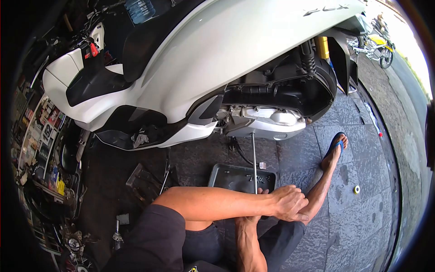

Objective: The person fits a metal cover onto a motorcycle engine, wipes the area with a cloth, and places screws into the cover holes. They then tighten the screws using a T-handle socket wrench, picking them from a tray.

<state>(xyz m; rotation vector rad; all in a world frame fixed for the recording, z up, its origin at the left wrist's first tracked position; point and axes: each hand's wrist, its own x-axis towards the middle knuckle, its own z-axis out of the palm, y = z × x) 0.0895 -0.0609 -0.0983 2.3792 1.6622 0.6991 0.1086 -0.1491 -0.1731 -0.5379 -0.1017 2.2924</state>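
A long steel tool shaft (254, 158) runs from the lower edge of the silver engine cover (272, 119) toward me. My right hand (252, 216) is closed around its near end, partly hidden under my left forearm. My left hand (290, 204) is curled into a fist beside it, over my bent leg. Whatever its fingers hold is hidden, and so is the tool's handle. Above the cover, the black housing (290, 93) of the white scooter (213, 50) lies open. A dark tray (218, 178) with several small bolts (258, 178) sits under the shaft.
A blue-strapped sandal (335, 147) is on my foot at the right. A small round roll (356, 189) lies on the tiles. Another tray (140, 179) and crowded shelves (47, 131) stand left. A yellow motorcycle (377, 41) is parked outside, beyond the floor's edge.
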